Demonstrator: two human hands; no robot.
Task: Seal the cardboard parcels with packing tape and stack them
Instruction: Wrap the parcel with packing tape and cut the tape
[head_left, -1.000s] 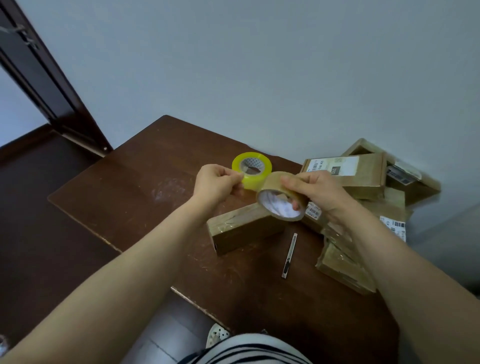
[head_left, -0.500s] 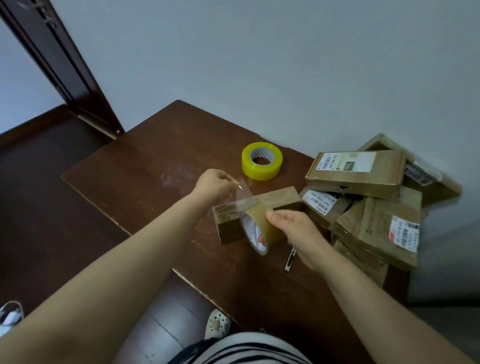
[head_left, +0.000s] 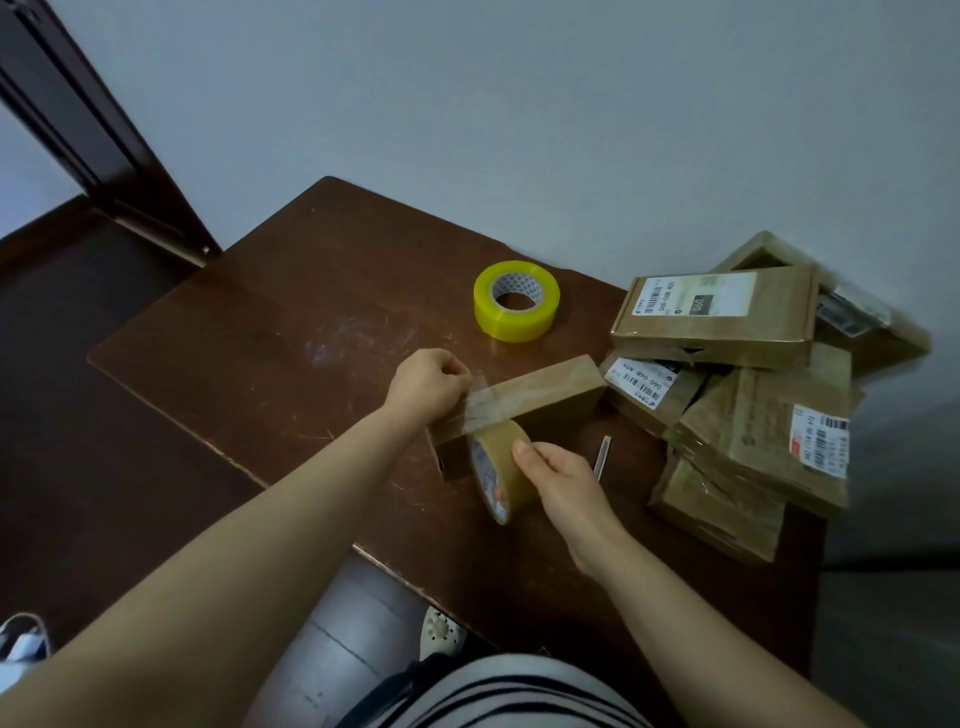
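A long brown cardboard parcel (head_left: 545, 387) lies on the dark wooden table (head_left: 291, 332). My left hand (head_left: 428, 384) pinches the free end of a clear tape strip (head_left: 480, 402) at the parcel's left end. The strip runs over the parcel's top to a tan tape roll (head_left: 498, 467). My right hand (head_left: 558, 480) grips that roll on edge just in front of the parcel.
A yellow tape roll (head_left: 516, 301) lies flat behind the parcel. A slim utility knife (head_left: 601, 457) lies right of my right hand. Several labelled cardboard parcels (head_left: 737, 395) are heaped at the table's right end against the wall. The table's front edge runs below my forearms.
The tan roll came down from above the parcel to its near side, drawing out a strip of tape. My left hand moved down to the parcel's left end with the tape end.
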